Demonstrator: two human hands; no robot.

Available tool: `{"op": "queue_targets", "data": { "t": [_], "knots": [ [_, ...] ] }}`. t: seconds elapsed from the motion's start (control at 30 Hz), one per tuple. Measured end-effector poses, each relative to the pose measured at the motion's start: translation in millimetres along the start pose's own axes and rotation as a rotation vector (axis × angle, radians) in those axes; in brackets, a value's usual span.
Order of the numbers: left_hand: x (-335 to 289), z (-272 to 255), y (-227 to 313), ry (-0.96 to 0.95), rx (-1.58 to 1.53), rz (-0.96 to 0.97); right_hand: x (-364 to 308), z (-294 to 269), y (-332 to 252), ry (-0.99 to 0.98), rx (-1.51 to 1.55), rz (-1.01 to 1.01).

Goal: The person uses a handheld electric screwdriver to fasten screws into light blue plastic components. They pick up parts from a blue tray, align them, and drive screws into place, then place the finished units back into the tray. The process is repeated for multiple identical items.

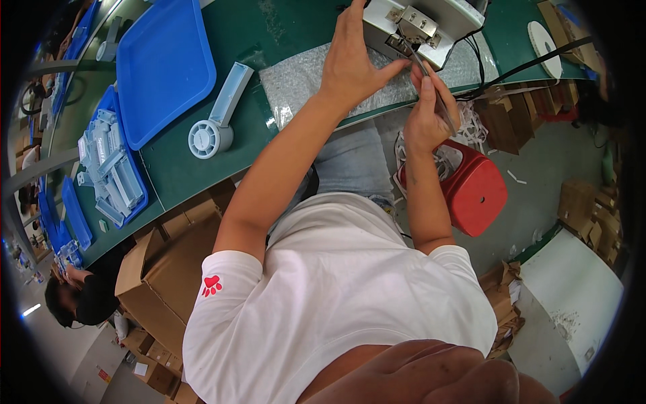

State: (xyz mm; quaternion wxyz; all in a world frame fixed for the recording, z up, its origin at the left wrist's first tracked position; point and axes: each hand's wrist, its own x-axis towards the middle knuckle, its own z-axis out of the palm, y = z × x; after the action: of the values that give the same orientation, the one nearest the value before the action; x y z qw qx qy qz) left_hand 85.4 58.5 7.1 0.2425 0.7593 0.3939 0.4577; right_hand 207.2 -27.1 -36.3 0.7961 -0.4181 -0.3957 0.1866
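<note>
A small white machine (461, 23) with a metal block (418, 25) on its front stands at the far edge of the view. My right hand (425, 118) is closed around slim metal tweezers (441, 101), their tips reaching into the gap below the metal block. My left hand (350, 64) is at the machine's left side, thumb spread toward the tweezers and the other fingers stretched up; the fingertips are partly cut off by the picture's edge. Whether the left fingers touch the machine I cannot tell. What the tweezer tips meet is too small to make out.
Bubble wrap (289, 77) lies under the machine on the green table (175, 172). To the left are a pale-blue handheld fan part (212, 138), a blue tray (165, 64) and a tray of casings (111, 168). Black cables (525, 66) run right. A red stool (476, 192) stands below.
</note>
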Motion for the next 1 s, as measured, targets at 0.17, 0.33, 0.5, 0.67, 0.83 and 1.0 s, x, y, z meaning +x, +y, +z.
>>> {"op": "queue_targets", "data": {
  "t": [0.17,0.33,0.5,0.67,0.83,1.0],
  "knots": [
    [-1,0,-1,0.008,0.011,0.011,-6,15,-16,0.059,-0.055,0.08],
    [0,-1,-1,0.002,0.001,0.012,-6,22,-21,0.11,-0.037,0.12],
    [-1,-1,-4,0.004,-0.018,0.012,-5,24,-23,0.065,-0.176,0.009],
    [-2,0,2,0.014,-0.04,-0.02,5,14,-24,-0.047,-0.41,-0.166],
    [-5,1,0,0.029,-0.034,-0.01,10,14,-26,-0.142,-0.591,-0.349],
    [-3,4,-3,0.049,-0.057,0.013,-1,22,-5,0.103,-0.002,0.043]
  ]
}}
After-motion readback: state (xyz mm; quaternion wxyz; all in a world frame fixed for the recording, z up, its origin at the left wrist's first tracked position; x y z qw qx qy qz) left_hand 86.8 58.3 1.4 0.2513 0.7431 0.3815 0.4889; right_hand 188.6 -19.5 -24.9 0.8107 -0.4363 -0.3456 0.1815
